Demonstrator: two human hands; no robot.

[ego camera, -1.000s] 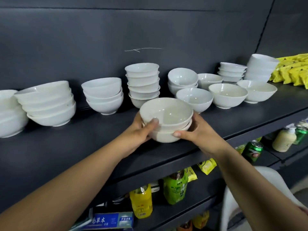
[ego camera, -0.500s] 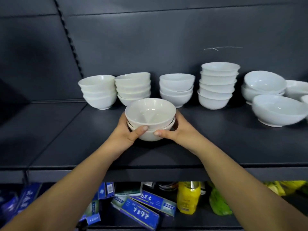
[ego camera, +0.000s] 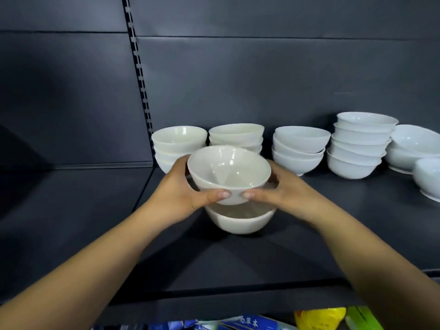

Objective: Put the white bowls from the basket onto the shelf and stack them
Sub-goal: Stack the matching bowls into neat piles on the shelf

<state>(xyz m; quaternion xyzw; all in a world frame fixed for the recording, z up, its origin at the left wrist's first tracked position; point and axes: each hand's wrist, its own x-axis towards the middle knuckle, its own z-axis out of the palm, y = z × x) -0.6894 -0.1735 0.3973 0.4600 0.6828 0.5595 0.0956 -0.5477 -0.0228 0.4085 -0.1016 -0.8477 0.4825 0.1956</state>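
**A:** What did the hands have?

**B:** The left hand (ego camera: 177,189) and right hand (ego camera: 283,190) both gripped the upper bowl (ego camera: 228,172), thumbs nearly meeting on its near wall. It was tilted just over the lower bowl (ego camera: 240,222), which stood mid-shelf (ego camera: 95,222). I could not tell whether the two bowls touched.

**A:** Progress?

**B:** Well along, I judged. Several stacks (ego camera: 359,144) lined the back edge, but this pair was not nested. The basket was out of view. The bowls were smooth, glossy and round, the shelf matt and dark.

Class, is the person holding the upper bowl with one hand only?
No: the left hand and right hand both grip the upper bowl, thumbs on its near side.
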